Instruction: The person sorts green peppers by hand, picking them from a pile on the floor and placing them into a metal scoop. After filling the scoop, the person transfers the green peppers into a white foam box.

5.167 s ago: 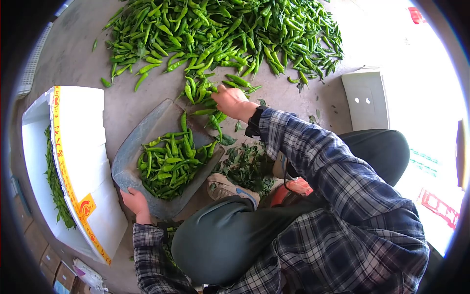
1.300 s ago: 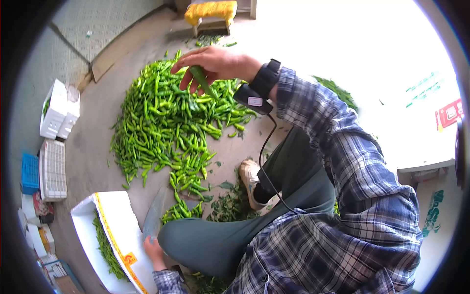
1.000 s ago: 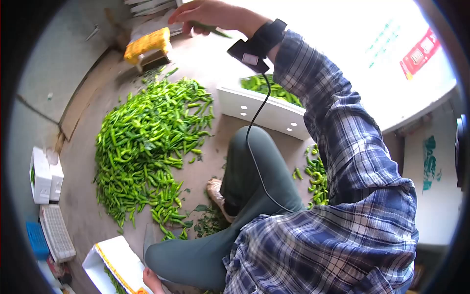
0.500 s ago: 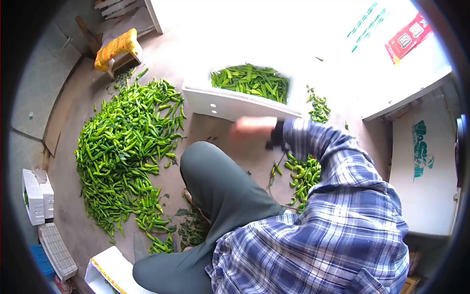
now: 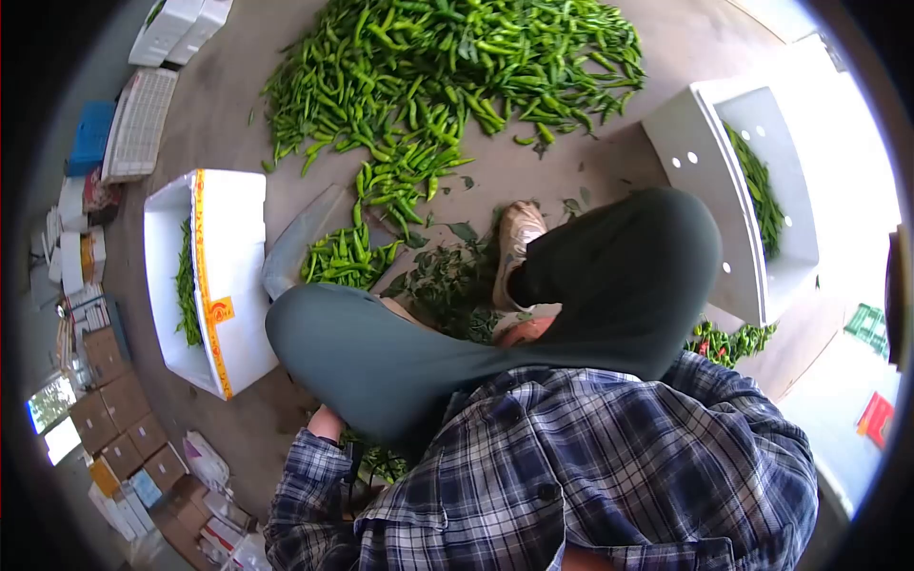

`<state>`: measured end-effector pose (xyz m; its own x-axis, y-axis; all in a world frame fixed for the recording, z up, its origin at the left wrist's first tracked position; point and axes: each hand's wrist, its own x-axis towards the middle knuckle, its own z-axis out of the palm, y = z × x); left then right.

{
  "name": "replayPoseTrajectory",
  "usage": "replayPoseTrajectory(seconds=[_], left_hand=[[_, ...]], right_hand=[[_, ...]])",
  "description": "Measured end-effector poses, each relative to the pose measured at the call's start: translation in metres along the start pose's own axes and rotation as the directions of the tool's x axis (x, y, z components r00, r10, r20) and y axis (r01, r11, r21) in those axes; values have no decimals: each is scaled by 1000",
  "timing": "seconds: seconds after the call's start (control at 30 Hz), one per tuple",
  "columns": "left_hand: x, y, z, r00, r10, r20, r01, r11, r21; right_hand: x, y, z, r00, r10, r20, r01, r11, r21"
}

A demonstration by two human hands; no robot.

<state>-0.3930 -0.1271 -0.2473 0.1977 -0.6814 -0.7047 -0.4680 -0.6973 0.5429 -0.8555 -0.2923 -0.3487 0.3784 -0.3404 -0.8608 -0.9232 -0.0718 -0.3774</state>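
Note:
My left hand (image 5: 326,424) hangs low beside my left knee; only its back near the cuff shows, and the fingers are hidden behind the leg. My right sleeve (image 5: 709,374) runs down behind my right thigh. A reddish patch (image 5: 526,331) shows between my legs, perhaps part of my right hand; no fingers can be made out. Loose leaves (image 5: 443,281) lie between my feet. In front spreads a big heap of green chili peppers (image 5: 457,71). Closer in, more green chili peppers (image 5: 347,259) rest against a grey scoop-like sheet (image 5: 303,236).
White foam boxes holding green peppers stand at left (image 5: 233,276) and right (image 5: 700,171). A small pile of green and red peppers (image 5: 728,343) lies beyond my right thigh. Crates (image 5: 140,124) and cardboard boxes (image 5: 124,400) line the left side.
The view has swung left and down, so the heap now sits at the top and the left foam box is in full view. My right arm, earlier stretched forward and blurred, is now down by my thigh.

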Motion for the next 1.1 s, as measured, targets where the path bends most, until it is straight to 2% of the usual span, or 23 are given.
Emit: replayPoseTrajectory(seconds=[0.17,0.27,0.33,0.47,0.67,0.87,1.1], left_hand=[[-1,-40,-25,995,-94,31,96,993,-66],[3,-58,-46,987,-147,64,152,984,-91],[8,-68,-58,981,-176,87,185,977,-108],[13,-78,-77,966,-225,128,241,962,-126],[20,-80,-84,957,-248,152,268,955,-128],[34,-94,-68,971,-226,81,236,961,-147],[-1,-102,-47,986,-160,-42,152,976,-153]], right_hand=[[77,-148,-17,974,-218,-68,213,974,-74],[121,-202,-15,966,-247,-74,239,966,-104],[145,-224,-12,973,-209,-97,197,973,-121],[166,-237,-11,985,-132,-112,117,984,-135],[162,-221,-15,990,-74,-116,58,989,-133],[158,-209,-4,986,-112,-123,96,987,-129],[123,-204,-9,964,-198,-178,176,976,-130]])
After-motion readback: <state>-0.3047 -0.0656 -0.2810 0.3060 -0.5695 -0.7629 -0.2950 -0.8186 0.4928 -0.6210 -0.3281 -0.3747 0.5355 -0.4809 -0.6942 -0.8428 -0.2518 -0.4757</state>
